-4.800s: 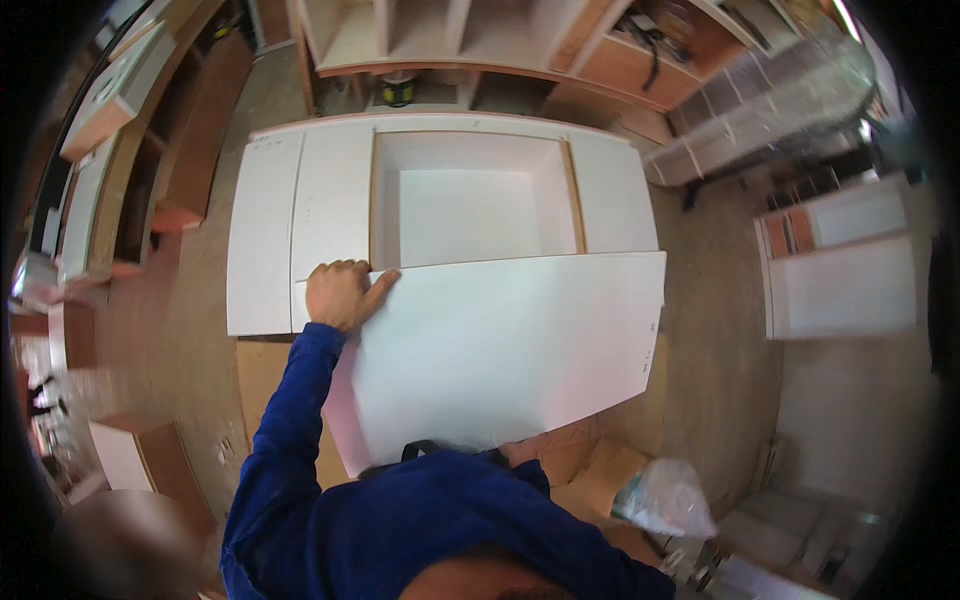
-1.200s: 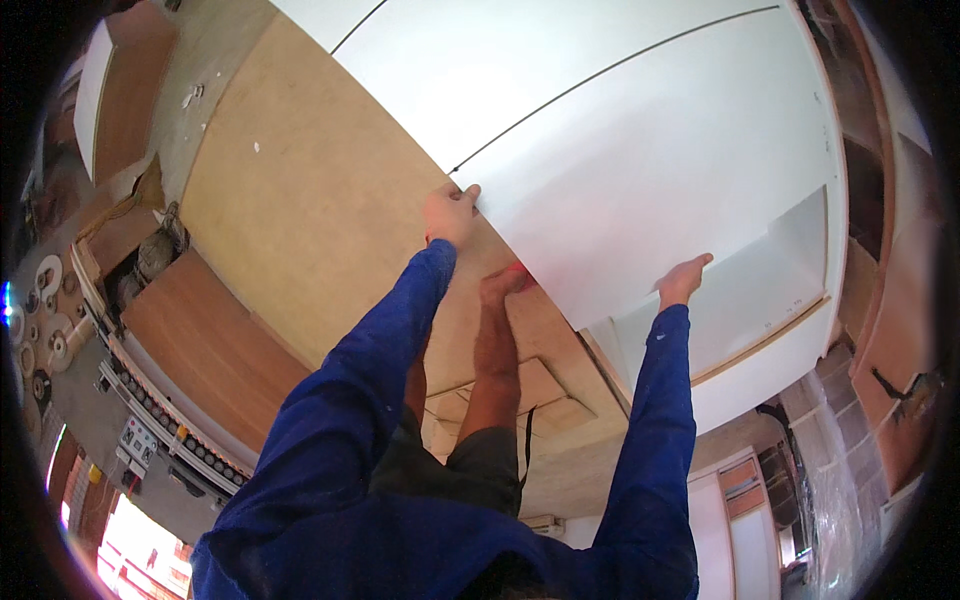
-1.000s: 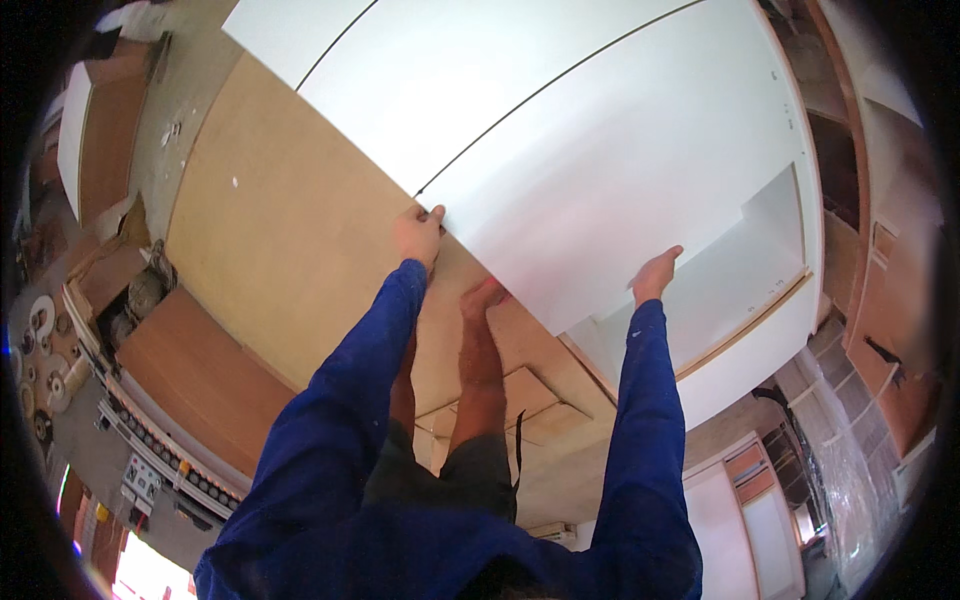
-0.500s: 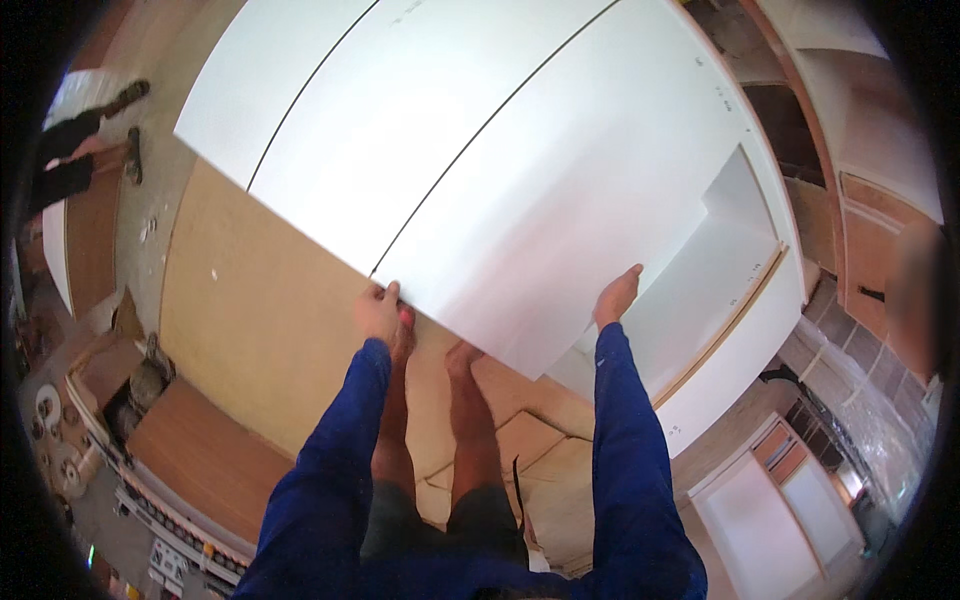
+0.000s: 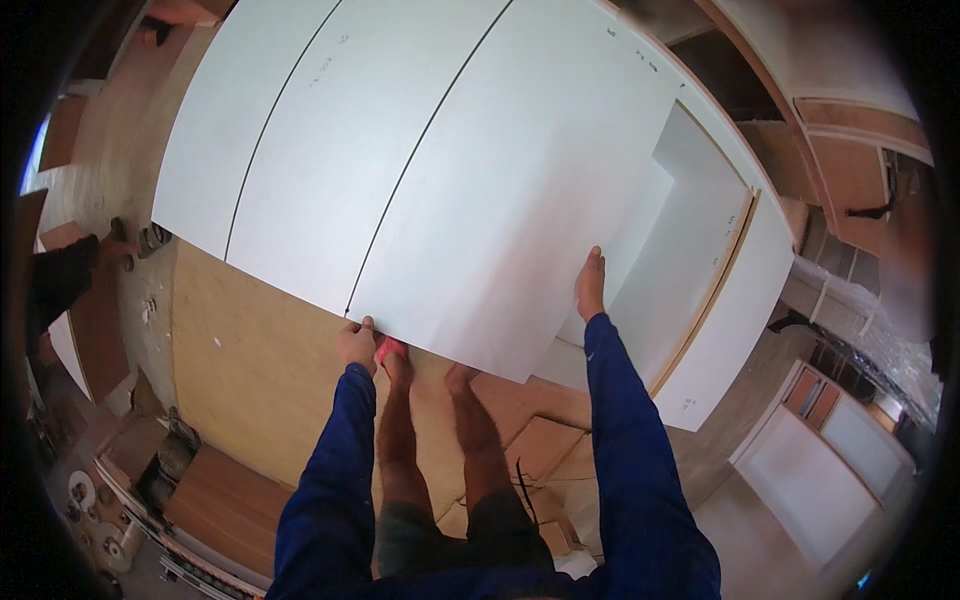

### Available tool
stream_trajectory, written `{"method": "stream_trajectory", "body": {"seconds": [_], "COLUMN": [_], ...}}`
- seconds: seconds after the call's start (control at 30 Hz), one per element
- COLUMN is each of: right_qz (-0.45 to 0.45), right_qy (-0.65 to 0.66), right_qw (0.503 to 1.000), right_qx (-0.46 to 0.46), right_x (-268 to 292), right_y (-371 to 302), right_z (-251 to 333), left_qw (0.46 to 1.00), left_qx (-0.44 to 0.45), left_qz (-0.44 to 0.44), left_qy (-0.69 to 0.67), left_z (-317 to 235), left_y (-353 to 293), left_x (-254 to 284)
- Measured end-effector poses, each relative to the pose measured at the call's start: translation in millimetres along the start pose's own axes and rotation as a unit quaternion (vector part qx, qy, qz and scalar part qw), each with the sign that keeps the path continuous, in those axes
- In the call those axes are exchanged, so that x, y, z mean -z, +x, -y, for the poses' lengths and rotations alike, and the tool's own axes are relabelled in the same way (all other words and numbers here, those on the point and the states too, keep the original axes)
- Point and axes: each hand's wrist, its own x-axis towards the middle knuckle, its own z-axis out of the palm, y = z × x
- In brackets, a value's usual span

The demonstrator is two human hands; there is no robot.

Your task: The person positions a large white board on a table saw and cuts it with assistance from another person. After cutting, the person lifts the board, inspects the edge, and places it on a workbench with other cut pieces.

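Observation:
A large white cabinet [image 5: 730, 345] lies flat in front of me, with white panels across its top and dark narrow gaps between them. My left hand [image 5: 357, 342] grips the near edge of the rightmost white panel [image 5: 500, 210] beside a gap, thumb on top and the other fingers hidden under the edge. At this panel's right edge, my right hand [image 5: 590, 285] rests with its fingers stretched out together. Right of it the open compartment [image 5: 665, 255] shows its white inside, bordered by a strip of bare wood edge [image 5: 708, 300].
Brown board [image 5: 260, 350] covers the floor at the near left. Another person's dark-clothed leg [image 5: 65, 280] shows at the left edge. Wooden cabinet frames [image 5: 840, 150] stand at the far right, a white-panelled unit [image 5: 810, 470] at the lower right, and a brown-topped bench [image 5: 225, 500] at the lower left.
My view has turned, so the cabinet appears rotated and shifted left. My left hand stays at the panel's near edge, and my right hand remains along its right edge.

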Motion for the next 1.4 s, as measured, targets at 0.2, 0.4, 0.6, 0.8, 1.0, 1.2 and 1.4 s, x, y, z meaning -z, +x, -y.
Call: {"method": "stream_trajectory", "body": {"seconds": [0.2,0.4,0.6,0.8,1.0,1.2,1.4], "right_qz": [0.049,0.005,0.076,0.131,0.073,0.067,0.066], "right_qy": [0.152,0.072,0.069,0.066,-0.056,-0.235,-0.296], "right_qw": [0.987,0.997,0.992,0.986,0.989,0.949,0.918], "right_qx": [-0.013,0.006,0.067,0.081,0.114,0.199,0.257], "right_x": [13.1,-8.1,12.9,25.3,30.3,61.0,38.5], "right_y": [54.9,39.8,24.0,-3.5,-128.2,-216.8,-249.6], "right_z": [45.0,104.4,99.6,55.6,-60.6,-129.3,-142.8], "left_qw": [0.999,0.999,0.999,0.999,0.993,0.998,0.995], "left_qx": [0.029,0.016,0.007,0.047,0.03,0.03,0.033], "left_qz": [0.01,0.033,0.037,0.007,0.112,0.045,0.091], "left_qy": [0.012,-0.031,0.009,0.011,-0.017,0.014,-0.002], "left_z": [-18.8,-16.1,-14.8,-7.8,4.9,-15.0,7.5], "left_y": [-8.7,-8.7,-2.5,19.2,49.2,18.1,-37.9], "left_x": [1.9,0.7,5.1,5.8,18.9,-4.6,-34.1]}}
